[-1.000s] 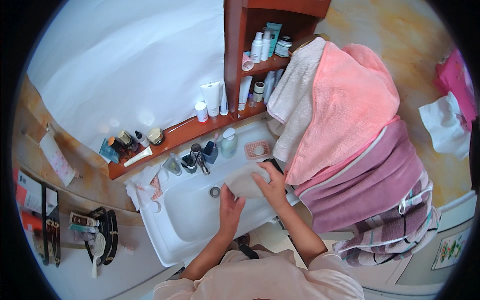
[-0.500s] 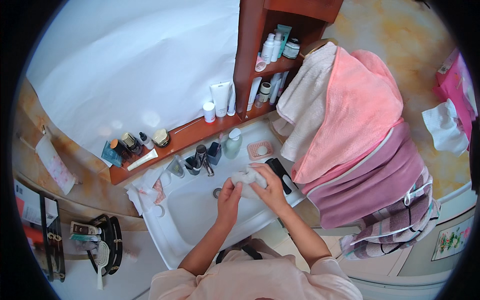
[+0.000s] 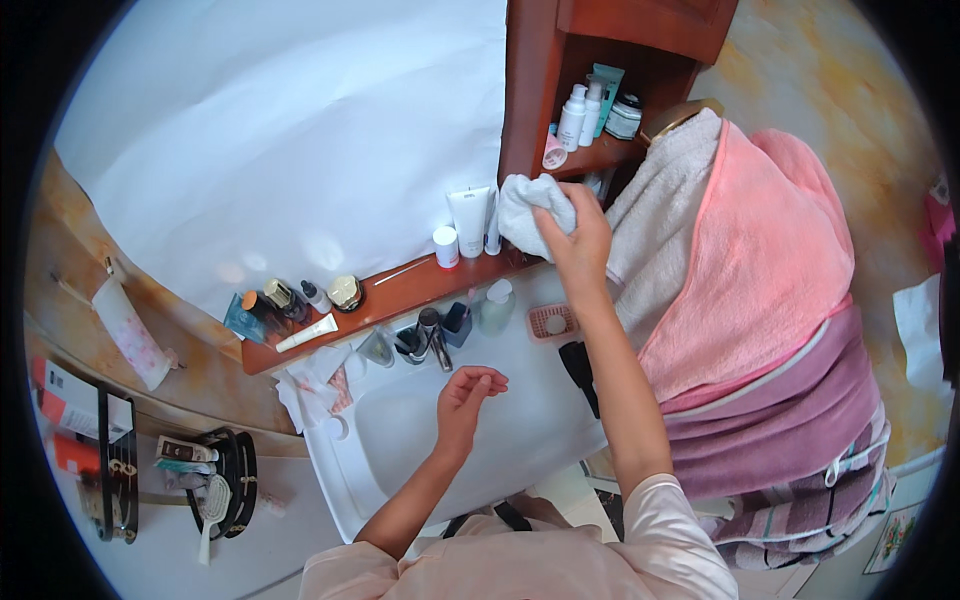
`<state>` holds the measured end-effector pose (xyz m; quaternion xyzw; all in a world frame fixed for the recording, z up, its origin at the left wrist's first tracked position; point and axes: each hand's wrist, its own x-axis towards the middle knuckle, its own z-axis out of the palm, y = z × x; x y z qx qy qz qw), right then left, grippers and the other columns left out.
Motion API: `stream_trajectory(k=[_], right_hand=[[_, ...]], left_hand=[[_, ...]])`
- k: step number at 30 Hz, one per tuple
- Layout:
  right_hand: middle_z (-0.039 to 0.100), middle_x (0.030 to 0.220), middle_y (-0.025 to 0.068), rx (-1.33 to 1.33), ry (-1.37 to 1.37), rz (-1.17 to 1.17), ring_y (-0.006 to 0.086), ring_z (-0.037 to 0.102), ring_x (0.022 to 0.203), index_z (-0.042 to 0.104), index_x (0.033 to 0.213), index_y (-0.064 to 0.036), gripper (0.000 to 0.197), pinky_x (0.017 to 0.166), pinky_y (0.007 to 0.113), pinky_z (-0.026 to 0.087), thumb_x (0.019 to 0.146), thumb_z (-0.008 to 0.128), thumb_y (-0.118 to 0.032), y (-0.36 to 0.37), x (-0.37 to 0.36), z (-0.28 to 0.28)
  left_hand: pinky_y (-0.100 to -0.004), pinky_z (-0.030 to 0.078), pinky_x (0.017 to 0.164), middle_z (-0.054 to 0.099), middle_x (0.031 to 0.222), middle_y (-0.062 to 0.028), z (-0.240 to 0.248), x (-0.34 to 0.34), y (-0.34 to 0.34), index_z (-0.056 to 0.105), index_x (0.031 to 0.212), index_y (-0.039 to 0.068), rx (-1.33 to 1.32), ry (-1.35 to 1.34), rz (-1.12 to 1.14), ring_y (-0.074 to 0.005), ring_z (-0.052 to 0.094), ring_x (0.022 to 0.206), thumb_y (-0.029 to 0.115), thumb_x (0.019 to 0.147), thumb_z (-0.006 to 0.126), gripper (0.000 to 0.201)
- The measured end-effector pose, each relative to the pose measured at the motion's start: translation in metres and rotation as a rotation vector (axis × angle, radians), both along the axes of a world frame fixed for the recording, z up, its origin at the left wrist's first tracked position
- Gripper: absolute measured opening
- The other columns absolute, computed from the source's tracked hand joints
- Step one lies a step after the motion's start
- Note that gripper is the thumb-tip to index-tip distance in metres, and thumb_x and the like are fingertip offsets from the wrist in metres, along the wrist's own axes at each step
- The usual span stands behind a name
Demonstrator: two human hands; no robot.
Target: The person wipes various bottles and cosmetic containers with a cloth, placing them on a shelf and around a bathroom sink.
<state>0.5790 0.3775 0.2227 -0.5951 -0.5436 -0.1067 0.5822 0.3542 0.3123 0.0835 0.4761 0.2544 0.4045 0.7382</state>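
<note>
Raised against the edge of the wooden cabinet, my right hand [image 3: 583,240] grips a bunched white cloth [image 3: 535,213] between thumb and fingers. The cloth covers part of the lower shelves. My left hand [image 3: 466,400] hovers above the white sink [image 3: 400,420], its fingers curled together toward the thumb and nothing visible in them. Beyond it stand a dark metal faucet [image 3: 434,335] and a pale green pump bottle [image 3: 496,308]. A pink soap dish [image 3: 553,322] with a bar of soap sits at the sink's back right, close to my right forearm.
A red-brown ledge [image 3: 400,285] carries a white tube [image 3: 470,222], a white jar [image 3: 446,247] and several cosmetics. Pink and purple towels [image 3: 770,270] hang to the right. A black object [image 3: 579,375] lies on the sink's right rim. At left, a wall basket [image 3: 240,485] holds a hairbrush [image 3: 213,505].
My right hand has lifted the white cloth away from the sink, up and to the right toward the cabinet. My left hand has let go of it. The whole view has shifted slightly.
</note>
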Motion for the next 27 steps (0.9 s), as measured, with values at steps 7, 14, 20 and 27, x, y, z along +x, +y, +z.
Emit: stream_trajectory(k=[7, 14, 20, 27], right_hand=[[0.062, 0.092, 0.0138, -0.147, 0.007, -0.067, 0.0352, 0.062, 0.083, 0.059, 0.098, -0.0042, 0.029, 0.071, 0.040, 0.049, 0.077, 0.072, -0.018, 0.005, 0.013, -0.050], [0.058, 0.115, 0.0180, 0.025, 0.054, 0.308, 0.0317, 0.055, 0.112, 0.057, 0.116, 0.0004, 0.032, 0.097, 0.035, 0.041, 0.088, 0.060, -0.015, -0.030, -0.024, 0.020], [0.050, 0.136, 0.0139, 0.144, 0.121, 0.492, 0.0222, 0.050, 0.121, 0.052, 0.129, -0.0007, 0.036, 0.100, 0.031, 0.040, 0.095, 0.051, -0.012, -0.019, -0.015, 0.105], [0.050, 0.136, 0.0130, 0.153, 0.352, 0.444, 0.0190, 0.056, 0.114, 0.054, 0.125, 0.0022, 0.034, 0.095, 0.029, 0.044, 0.092, 0.054, -0.006, -0.062, -0.021, 0.071]], left_hand=[[-0.0301, 0.045, 0.093, 0.059, 0.119, -0.0106, 0.030, 0.019, 0.030, 0.053, 0.118, 0.000, 0.300, 0.001, 0.073, -0.0165, 0.057, 0.106, 0.006, 0.094, 0.058, 0.025], [-0.0361, 0.036, 0.106, 0.041, 0.141, -0.0137, 0.120, 0.089, 0.072, 0.024, 0.147, 0.000, 0.697, -0.140, 0.196, -0.0229, 0.042, 0.129, 0.008, 0.090, 0.063, 0.070], [-0.0299, 0.039, 0.100, 0.054, 0.128, -0.0103, 0.243, 0.118, 0.127, 0.040, 0.137, -0.001, 0.878, -0.299, 0.300, -0.0153, 0.051, 0.116, 0.013, 0.096, 0.056, 0.046], [-0.0413, 0.035, 0.107, 0.047, 0.135, -0.0276, 0.252, 0.170, 0.148, 0.032, 0.141, -0.007, 1.185, -0.068, 0.607, -0.0403, 0.046, 0.126, 0.013, 0.091, 0.057, 0.059]])
